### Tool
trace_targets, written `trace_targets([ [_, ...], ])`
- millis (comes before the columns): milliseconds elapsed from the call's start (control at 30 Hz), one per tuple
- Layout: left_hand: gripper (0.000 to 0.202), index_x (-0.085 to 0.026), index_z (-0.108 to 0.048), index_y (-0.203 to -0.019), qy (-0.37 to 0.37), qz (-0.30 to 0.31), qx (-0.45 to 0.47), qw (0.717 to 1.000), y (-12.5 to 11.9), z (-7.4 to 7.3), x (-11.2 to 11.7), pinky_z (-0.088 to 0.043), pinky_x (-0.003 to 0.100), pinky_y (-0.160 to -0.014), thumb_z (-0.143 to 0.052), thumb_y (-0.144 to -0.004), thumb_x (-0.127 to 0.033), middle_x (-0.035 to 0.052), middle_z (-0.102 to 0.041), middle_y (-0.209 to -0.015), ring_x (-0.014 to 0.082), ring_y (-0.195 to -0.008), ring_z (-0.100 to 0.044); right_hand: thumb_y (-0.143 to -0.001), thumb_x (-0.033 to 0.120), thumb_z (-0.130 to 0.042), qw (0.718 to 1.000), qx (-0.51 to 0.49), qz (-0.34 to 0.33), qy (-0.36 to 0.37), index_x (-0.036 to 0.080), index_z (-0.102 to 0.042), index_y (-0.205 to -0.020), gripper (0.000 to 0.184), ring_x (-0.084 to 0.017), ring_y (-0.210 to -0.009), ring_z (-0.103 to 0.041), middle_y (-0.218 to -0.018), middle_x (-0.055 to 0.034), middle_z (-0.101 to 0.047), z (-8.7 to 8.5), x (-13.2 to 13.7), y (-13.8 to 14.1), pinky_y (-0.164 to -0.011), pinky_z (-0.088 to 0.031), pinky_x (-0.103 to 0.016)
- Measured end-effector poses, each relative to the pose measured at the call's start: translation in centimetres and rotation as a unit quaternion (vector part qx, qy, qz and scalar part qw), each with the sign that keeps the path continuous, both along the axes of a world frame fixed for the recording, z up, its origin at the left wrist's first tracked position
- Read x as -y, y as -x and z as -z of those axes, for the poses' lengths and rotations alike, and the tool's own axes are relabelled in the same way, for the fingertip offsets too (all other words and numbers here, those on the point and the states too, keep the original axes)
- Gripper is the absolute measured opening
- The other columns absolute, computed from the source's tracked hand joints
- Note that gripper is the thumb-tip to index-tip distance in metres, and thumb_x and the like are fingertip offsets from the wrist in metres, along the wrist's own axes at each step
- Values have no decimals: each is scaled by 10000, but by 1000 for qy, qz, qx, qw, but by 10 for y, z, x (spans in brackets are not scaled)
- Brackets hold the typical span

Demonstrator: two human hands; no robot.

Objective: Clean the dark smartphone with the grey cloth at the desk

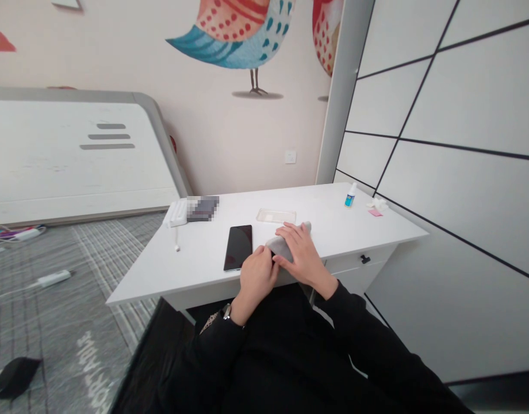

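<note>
Over the front edge of the white desk (316, 195), both hands are on a grey cloth (280, 248), which looks soft and folded. My left hand (258, 273) is closed at its near left end, thumb and fingers pressed together. My right hand (302, 251) lies across its top with fingers bent over it; one end of the cloth pokes out past the fingertips. A dark edge shows between the hands, but what it belongs to is hidden. Left of the hands a black-screened smartphone (238, 247) lies flat. Just behind them is a clear phone case (276, 216).
At the desk's back left are a white charger-like block (177, 213), a short white cable (177, 244) and a blurred dark item (203, 209). A small spray bottle (351, 195) stands at the right, near crumpled white tissue (378, 203) and a pink slip (375, 213). White panels border the right.
</note>
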State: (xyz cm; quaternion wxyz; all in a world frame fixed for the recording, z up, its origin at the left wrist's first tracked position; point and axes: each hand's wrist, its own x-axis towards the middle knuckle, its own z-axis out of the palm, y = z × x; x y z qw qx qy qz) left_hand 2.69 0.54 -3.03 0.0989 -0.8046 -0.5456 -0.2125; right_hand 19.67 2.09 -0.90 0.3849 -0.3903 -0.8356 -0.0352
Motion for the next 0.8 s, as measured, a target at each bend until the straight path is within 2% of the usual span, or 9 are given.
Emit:
trace_targets([
  [67, 184, -172, -615, -895, 4, 14, -15, 1000, 1, 1, 0, -498, 341, -754, -476, -976, -261, 104, -673, -850, 273, -903, -671, -992, 675, -368, 1000, 19, -25, 1, 201, -524, -1367, 624, -286, -1429, -422, -1393, -115, -612, -3, 3, 5, -1255, -161, -526],
  [133, 199, -163, -618, -934, 1, 11, -8, 1000, 1, 0, 0, -501, 341, -755, -478, -986, -294, 108, -676, -875, 271, -898, -672, -996, 670, -365, 1000, 18, -14, 0, 205, -554, -1329, 603, -280, -1410, -445, -1369, -109, -629, -4, -2, 0, -1254, -163, -526],
  [267, 397, -116, -565, -1167, -7, -15, 16, 1000, -3, -3, 1, -502, 338, -710, -432, -1023, -461, 120, -672, -943, 258, -836, -676, -1018, 642, -314, 995, -28, 97, -2, 188, -608, -1234, 582, -323, -1354, -481, -1285, -127, -663, 1, -23, -22, -1212, -190, -600],
  [333, 425, -113, -553, -1200, -7, -20, 17, 1000, -4, -3, 1, -503, 333, -707, -419, -1025, -477, 122, -676, -946, 254, -826, -677, -1016, 647, -313, 993, -37, 116, -1, 185, -607, -1236, 590, -342, -1361, -464, -1274, -131, -665, 2, -25, -23, -1200, -196, -622],
  [433, 296, -133, -607, -1117, 0, -15, 15, 1000, -4, -1, 0, -516, 335, -738, -461, -998, -361, 121, -689, -928, 259, -868, -679, -988, 689, -344, 998, -13, 54, -4, 178, -549, -1343, 654, -330, -1414, -414, -1355, -138, -625, 0, -9, -6, -1225, -184, -585],
  [533, 182, -175, -661, -1004, 0, 12, 19, 1000, -1, 3, -2, -527, 342, -819, -518, -910, -235, 110, -708, -938, 266, -957, -672, -969, 723, -347, 1000, 21, -19, -6, 166, -457, -1451, 745, -300, -1455, -375, -1448, -136, -566, -4, 10, 15, -1260, -143, -535],
  [600, 178, -179, -669, -979, 1, 19, 13, 1000, 0, 3, -2, -527, 344, -830, -518, -893, -216, 111, -712, -949, 267, -972, -670, -971, 720, -347, 999, 28, -31, -5, 169, -442, -1466, 747, -287, -1454, -383, -1464, -131, -555, -4, 10, 16, -1264, -143, -516],
  [700, 236, -139, -635, -1057, 5, -9, -3, 1000, -2, 1, -1, -523, 340, -765, -469, -958, -275, 124, -695, -941, 265, -914, -675, -989, 687, -350, 1000, 1, 16, -2, 176, -496, -1408, 677, -295, -1419, -428, -1431, -140, -576, 0, -7, -1, -1242, -186, -535],
  [800, 380, -121, -564, -1181, -2, -30, 4, 1000, -5, -3, 1, -512, 326, -726, -423, -1018, -434, 118, -680, -955, 248, -853, -676, -1004, 660, -340, 995, -34, 92, 3, 173, -536, -1348, 627, -335, -1389, -451, -1392, -163, -595, 6, -26, -22, -1205, -208, -607],
])
